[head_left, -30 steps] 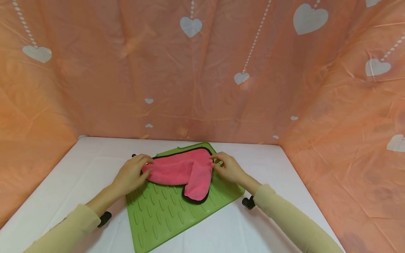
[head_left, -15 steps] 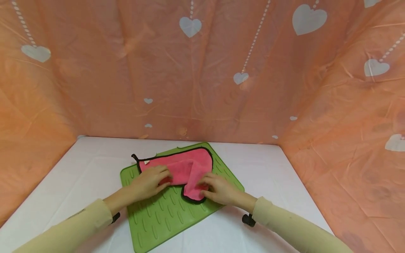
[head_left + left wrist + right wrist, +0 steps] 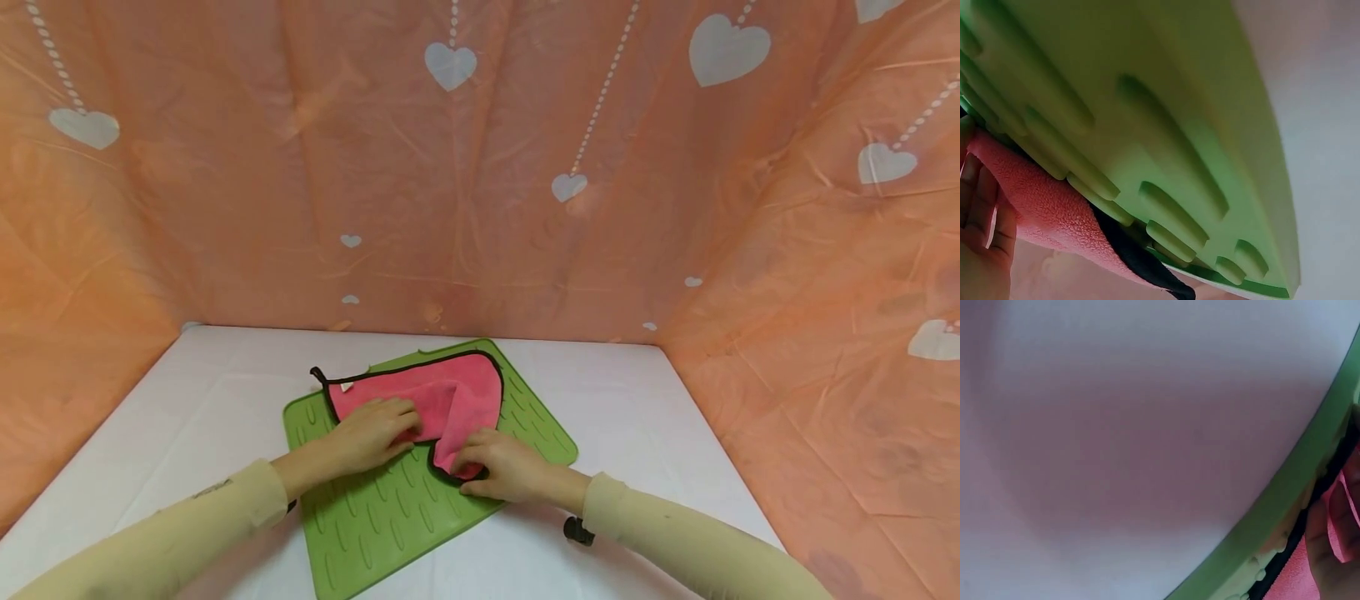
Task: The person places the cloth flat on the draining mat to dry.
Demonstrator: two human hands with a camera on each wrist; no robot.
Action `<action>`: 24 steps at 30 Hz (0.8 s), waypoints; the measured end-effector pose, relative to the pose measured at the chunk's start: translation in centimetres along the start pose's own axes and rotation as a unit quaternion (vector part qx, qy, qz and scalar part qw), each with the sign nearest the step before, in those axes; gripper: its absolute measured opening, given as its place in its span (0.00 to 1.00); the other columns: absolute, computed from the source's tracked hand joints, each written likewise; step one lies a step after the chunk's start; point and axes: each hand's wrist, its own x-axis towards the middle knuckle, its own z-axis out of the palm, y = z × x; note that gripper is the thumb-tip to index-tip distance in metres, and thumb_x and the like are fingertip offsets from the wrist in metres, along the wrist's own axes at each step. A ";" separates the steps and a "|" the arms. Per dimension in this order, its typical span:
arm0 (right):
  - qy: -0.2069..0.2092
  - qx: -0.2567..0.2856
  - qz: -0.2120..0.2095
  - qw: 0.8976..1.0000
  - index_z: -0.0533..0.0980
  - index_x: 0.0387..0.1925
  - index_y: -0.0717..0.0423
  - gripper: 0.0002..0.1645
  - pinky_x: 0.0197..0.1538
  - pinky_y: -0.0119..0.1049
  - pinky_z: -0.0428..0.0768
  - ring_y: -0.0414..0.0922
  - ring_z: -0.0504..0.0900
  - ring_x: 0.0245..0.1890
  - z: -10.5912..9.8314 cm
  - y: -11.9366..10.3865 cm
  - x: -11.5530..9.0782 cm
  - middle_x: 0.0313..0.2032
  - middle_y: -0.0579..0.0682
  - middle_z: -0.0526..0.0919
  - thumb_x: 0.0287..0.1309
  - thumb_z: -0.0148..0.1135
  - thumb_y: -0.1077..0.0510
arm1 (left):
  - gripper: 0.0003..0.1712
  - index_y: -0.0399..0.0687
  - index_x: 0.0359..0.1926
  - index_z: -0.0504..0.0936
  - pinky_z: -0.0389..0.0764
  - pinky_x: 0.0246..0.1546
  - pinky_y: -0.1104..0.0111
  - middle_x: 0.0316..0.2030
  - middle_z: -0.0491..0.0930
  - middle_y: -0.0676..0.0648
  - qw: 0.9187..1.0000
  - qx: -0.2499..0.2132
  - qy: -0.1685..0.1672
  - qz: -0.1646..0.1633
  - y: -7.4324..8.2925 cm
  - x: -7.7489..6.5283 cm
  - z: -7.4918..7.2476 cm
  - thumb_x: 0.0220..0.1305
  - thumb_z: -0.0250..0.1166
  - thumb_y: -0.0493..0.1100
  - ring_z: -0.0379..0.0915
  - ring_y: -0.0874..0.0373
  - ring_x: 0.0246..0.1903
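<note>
A pink fleecy cloth (image 3: 438, 404) with black edging lies folded on a green ribbed mat (image 3: 375, 525). A black loop sticks out at its far left corner, beside a small white tag. My left hand (image 3: 375, 433) is at the cloth's near edge, thumb and curled fingers pinching it there. At the near end of the folded-over right flap, my right hand (image 3: 506, 467) pinches the black-edged corner, with the thumb low by the mat. The left wrist view shows fingers (image 3: 982, 206) against the pink pile (image 3: 1054, 206). In the right wrist view, fingers (image 3: 1319, 534) lie over the cloth beside its edging.
The mat sits at a slant on a white-covered table (image 3: 622, 417). An orange curtain (image 3: 480, 208) with white hearts rises behind and along both sides. A black wrist-camera piece (image 3: 577, 531) hangs under the right forearm.
Both hands have come from the cloth's far outer ends to its near edge. The left moved right and nearer, the right moved left and nearer. The cloth has barely shifted.
</note>
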 end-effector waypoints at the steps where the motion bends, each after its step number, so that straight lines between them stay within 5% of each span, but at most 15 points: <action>1: 0.001 -0.004 -0.006 1.000 0.86 0.46 0.48 0.12 0.54 0.29 0.78 0.38 0.78 0.48 0.0 0.0 0.0 0.45 0.42 0.84 0.62 0.75 0.53 | 0.10 0.51 0.39 0.83 0.83 0.41 0.61 0.36 0.77 0.54 1.000 0.001 0.004 0.003 0.0 0.0 0.1 0.60 0.77 0.39 0.76 0.59 0.38; 14: 0.028 0.036 -0.003 0.999 0.86 0.47 0.51 0.07 0.53 0.29 0.79 0.37 0.80 0.46 -0.4 0.0 -0.3 0.44 0.43 0.85 0.69 0.68 0.59 | 0.02 0.49 0.41 0.85 0.83 0.47 0.58 0.38 0.81 0.53 1.000 0.000 0.010 -0.002 -0.2 0.2 0.1 0.71 0.68 0.38 0.80 0.56 0.42; 24: 0.113 0.096 -0.009 0.989 0.84 0.48 0.56 0.08 0.49 0.30 0.83 0.40 0.83 0.44 -1.1 0.8 -0.9 0.44 0.48 0.84 0.70 0.65 0.64 | 0.05 0.46 0.42 0.84 0.85 0.45 0.59 0.39 0.82 0.51 0.998 -0.034 0.055 -0.002 -0.2 0.2 -0.8 0.67 0.70 0.34 0.83 0.56 0.41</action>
